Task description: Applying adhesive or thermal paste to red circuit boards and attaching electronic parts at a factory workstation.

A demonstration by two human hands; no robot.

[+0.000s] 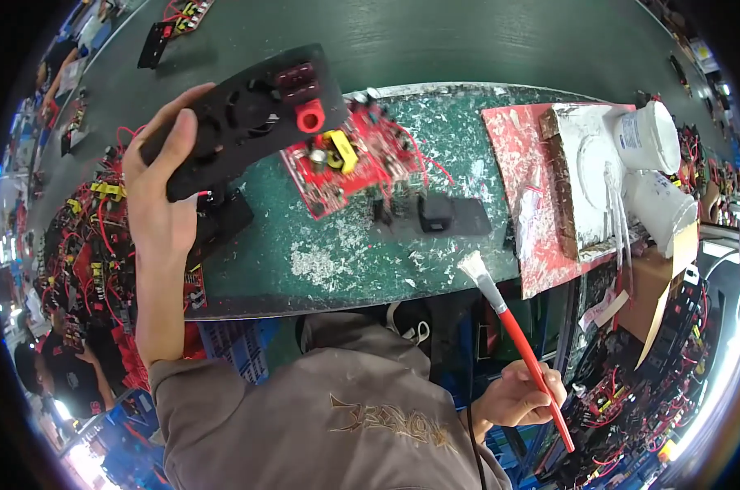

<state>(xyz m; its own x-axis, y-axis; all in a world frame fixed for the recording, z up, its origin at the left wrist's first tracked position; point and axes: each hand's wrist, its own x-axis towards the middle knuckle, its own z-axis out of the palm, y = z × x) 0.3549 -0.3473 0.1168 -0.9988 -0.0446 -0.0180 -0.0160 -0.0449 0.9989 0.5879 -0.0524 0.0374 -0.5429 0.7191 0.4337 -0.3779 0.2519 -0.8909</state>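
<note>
My left hand [162, 196] grips a black panel [243, 122] with round fan grilles and a red socket, raised and tilted over the bench. Joined to it or right behind it is a red circuit board [345, 163] with a yellow-wrapped part and loose red wires, slightly blurred. In my right hand [517, 396], held low at the bench's near side, is a paintbrush [519, 331]. Its red handle slants and its pale bristles point up toward the bench edge. A flat black plate with a raised block [460, 216] lies on the bench between the two hands.
The green bench top [321, 261] is spotted with white paste. At right, a white-smeared tray [590, 163] lies on a red sheet [521, 163] beside two white tubs [648, 139]. Circuit boards [92, 253] pile up at left; more lie lower right. Another person [68, 371] is at lower left.
</note>
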